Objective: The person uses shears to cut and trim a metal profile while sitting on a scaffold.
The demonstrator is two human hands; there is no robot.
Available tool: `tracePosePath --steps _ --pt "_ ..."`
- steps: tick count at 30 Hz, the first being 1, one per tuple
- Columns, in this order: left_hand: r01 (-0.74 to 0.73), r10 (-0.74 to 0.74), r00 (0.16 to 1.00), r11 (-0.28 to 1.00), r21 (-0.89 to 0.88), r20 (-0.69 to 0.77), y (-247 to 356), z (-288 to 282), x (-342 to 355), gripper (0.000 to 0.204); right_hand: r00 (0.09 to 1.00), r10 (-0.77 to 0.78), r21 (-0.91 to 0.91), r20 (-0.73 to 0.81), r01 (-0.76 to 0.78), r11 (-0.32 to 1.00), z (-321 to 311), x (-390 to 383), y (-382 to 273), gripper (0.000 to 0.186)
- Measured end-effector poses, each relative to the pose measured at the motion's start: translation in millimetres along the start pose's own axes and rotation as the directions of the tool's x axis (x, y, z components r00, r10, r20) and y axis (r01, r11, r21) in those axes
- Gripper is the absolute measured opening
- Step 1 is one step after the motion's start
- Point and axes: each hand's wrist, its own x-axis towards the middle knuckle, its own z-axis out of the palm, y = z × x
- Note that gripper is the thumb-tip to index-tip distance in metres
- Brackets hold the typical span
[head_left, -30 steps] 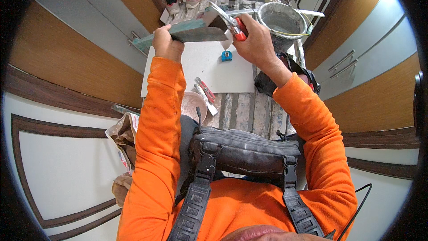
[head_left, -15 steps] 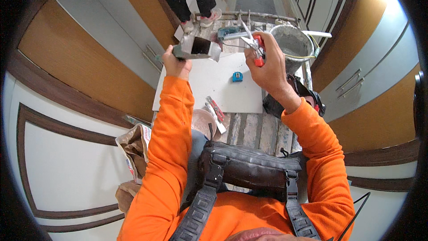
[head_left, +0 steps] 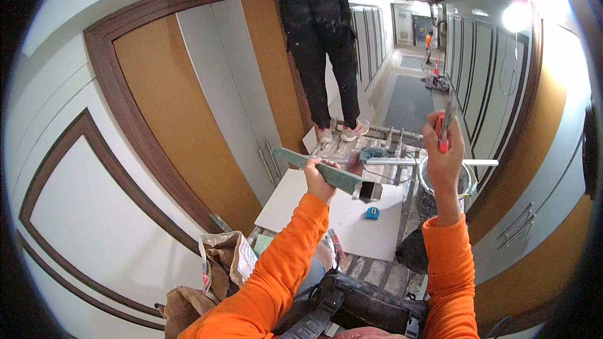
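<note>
My left hand (head_left: 319, 183) is closed round a long green board strip (head_left: 342, 179), with a square dark opening at its right end. The strip is held above a white board (head_left: 282, 204), tilted down to the right. Raised at the right, my right hand (head_left: 446, 160) grips red-handled metal snips (head_left: 443, 135); their blades are blurred and point upward. A blue tape measure (head_left: 372, 213) lies on the white board below the strip's right end. Close to my left forearm is a red tool (head_left: 337, 246), partly hidden.
A bucket (head_left: 465, 183) stands behind my right wrist. Another person (head_left: 321, 37) stands on the platform's far end, near a power tool (head_left: 372, 154). A black bag (head_left: 411, 250) lies right, an open paper bag (head_left: 220, 257) left. Doors flank both sides; a corridor runs ahead.
The view has tilted up, showing more of the corridor and the person. The snips have moved right, away from the strip. The strip has turned, and its long green face now shows.
</note>
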Motion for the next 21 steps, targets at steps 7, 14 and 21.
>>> tracePosePath --steps 7,14,21 --pt "-0.066 0.069 0.997 0.986 0.154 -0.016 10.3 19.1 -15.2 0.016 0.960 -0.111 0.027 -0.257 0.122 0.992 -29.6 23.1 -16.2 0.026" --pt "-0.098 0.100 0.995 0.941 0.324 0.012 7.3 23.8 -28.1 0.013 0.981 0.072 0.259 -0.182 -0.023 0.965 -46.6 20.8 -9.3 0.028" --pt "-0.056 0.055 0.998 0.919 0.391 0.013 1.6 18.7 -19.3 0.017 0.987 -0.041 0.203 -0.153 0.072 0.977 -61.1 16.7 -11.5 0.026"
